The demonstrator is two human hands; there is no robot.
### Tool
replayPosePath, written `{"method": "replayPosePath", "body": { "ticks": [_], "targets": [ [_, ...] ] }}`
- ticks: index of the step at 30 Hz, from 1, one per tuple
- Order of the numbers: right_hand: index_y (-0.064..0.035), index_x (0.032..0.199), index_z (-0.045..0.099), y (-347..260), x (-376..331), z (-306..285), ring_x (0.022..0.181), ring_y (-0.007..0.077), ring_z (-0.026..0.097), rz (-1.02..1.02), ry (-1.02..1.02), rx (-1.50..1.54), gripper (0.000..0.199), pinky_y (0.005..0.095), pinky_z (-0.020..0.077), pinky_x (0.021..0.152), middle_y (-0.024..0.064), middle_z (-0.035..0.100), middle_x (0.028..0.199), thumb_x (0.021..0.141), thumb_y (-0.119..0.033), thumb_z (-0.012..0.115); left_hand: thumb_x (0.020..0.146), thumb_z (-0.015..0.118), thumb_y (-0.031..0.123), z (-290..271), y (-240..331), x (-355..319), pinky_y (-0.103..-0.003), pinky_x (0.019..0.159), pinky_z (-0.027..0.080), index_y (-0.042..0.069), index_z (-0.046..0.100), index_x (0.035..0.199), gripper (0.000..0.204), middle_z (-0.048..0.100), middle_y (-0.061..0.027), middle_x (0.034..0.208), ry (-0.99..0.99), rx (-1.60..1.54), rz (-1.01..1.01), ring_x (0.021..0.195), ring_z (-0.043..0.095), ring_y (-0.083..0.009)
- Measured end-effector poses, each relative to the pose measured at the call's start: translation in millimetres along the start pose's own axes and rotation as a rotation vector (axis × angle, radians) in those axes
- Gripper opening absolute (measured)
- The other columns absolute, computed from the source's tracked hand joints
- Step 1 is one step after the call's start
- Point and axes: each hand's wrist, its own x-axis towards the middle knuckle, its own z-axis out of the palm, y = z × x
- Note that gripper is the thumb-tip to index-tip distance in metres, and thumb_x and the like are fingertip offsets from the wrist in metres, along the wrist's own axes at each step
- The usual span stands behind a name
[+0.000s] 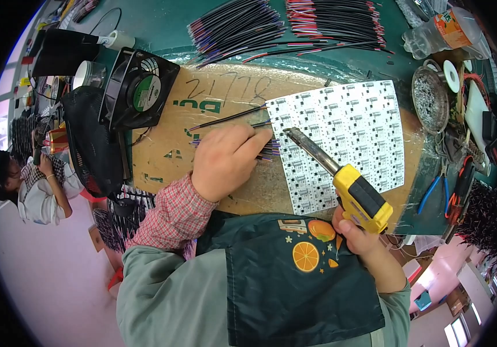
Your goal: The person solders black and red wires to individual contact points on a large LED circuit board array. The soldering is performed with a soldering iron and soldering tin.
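Note:
A white panel of small circuit boards [349, 130] lies on a brown cardboard sheet [162, 147]. My left hand [222, 162] is closed at the panel's left edge, its fingertips pinching a thin wire [261, 124] whose end meets the panel. Just beyond that hand, a black wire [228, 117] reaches the same edge. Several purple and black wires [270, 151] stick out from under the fingers. In my right hand [358, 236] is a yellow and black soldering gun [361, 199]. Its dark tip is over the panel's left part, close to my left fingertips.
A black fan [140, 89] stands left of the cardboard. Bundles of purple-black wires [237, 32] and red-black wires [335, 26] lie at the back. To the right are a round metal dish [430, 98], a solder spool [451, 76] and blue-handled pliers [430, 194]. Another person [34, 182] sits far left.

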Motion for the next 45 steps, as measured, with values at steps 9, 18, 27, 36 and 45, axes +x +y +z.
{"method": "replayPosePath", "body": {
  "ticks": [9,18,27,36,45],
  "targets": [
    [-0.0015,0.101,0.059,-0.7,2.1,2.7,0.072,0.0113,0.055,0.001,0.03,-0.009,0.021,0.027,0.0453,0.062,0.0029,0.059,0.082,0.08,-0.002,0.064,0.066,0.06,0.004,0.9,-0.7,-3.8,-0.033,0.059,0.044,0.01,0.064,0.102,0.036,0.053,-0.0022,0.075,-0.058,0.024,-0.023,0.067,0.055,-0.0211],
    [-0.0011,0.103,0.059,-4.6,5.8,5.0,0.072,0.0129,0.057,-0.053,0.037,-0.094,0.024,0.0273,0.0464,0.063,0.004,0.061,0.082,0.081,-0.008,0.065,0.061,0.061,-0.001,-1.9,0.6,-2.2,-0.035,0.063,0.046,0.009,0.067,0.097,0.038,0.06,-0.0064,0.081,-0.083,-0.04,-0.04,0.07,0.059,-0.0256],
    [0.0043,0.125,0.045,3.5,3.3,2.9,0.061,0.0123,0.049,-0.072,-0.002,-0.101,0.048,0.0245,0.041,0.054,0.0077,0.054,0.081,0.083,-0.012,0.062,0.061,0.061,-0.001,-1.3,1.3,-0.6,-0.036,0.066,0.047,0.009,0.066,0.097,0.037,0.059,-0.0068,0.081,-0.085,-0.038,-0.058,0.073,0.059,-0.0263],
    [0.0048,0.123,0.046,1.3,4.3,3.7,0.06,0.0121,0.048,-0.041,0.022,-0.144,0.048,0.0247,0.0403,0.054,0.0065,0.053,0.076,0.082,-0.013,0.062,0.062,0.061,-0.001,-0.9,1.2,-1.5,-0.037,0.066,0.047,0.009,0.066,0.097,0.037,0.059,-0.0068,0.081,-0.1,-0.039,-0.068,0.073,0.059,-0.0266],
    [-0.0021,0.1,0.057,-4.2,0.8,0.6,0.069,0.014,0.051,-0.007,-0.032,-0.046,0.018,0.0285,0.0419,0.062,0.003,0.054,0.077,0.083,-0.009,0.06,0.062,0.062,-0.003,-0.6,-2.6,0.9,-0.037,0.066,0.048,0.009,0.066,0.095,0.035,0.059,-0.0083,0.079,-0.094,-0.129,-0.115,0.075,0.059,-0.0276]
  ]
}}
